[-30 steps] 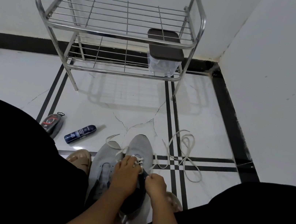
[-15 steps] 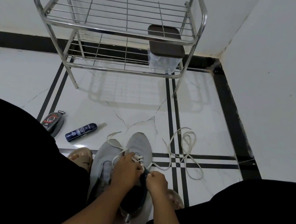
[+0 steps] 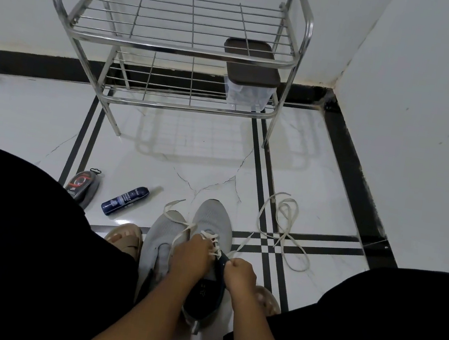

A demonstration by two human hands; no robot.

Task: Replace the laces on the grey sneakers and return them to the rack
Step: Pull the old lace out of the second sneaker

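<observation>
Two grey sneakers lie side by side on the white floor between my knees. The right sneaker (image 3: 213, 217) carries a white lace through its eyelets; the left sneaker (image 3: 159, 236) has no lace in its eyelets. My left hand (image 3: 191, 255) rests on the right sneaker's laced throat, fingers pinched on the lace there. My right hand (image 3: 240, 271) is closed on the lace end (image 3: 241, 243) at the shoe's dark collar. A loose white lace (image 3: 284, 228) lies tangled on the floor to the right. The steel shoe rack (image 3: 177, 46) stands against the far wall.
A clear box with a brown lid (image 3: 250, 74) sits on the rack's lower shelf, right side. A shoe-polish sponge (image 3: 82, 185) and a dark blue spray can (image 3: 125, 200) lie on the floor at left. Sandalled feet (image 3: 124, 238) flank the sneakers. A wall rises at right.
The head camera has tilted slightly. My hands have shifted a little on the right sneaker's lace; the sneakers and loose lace stay where they were.
</observation>
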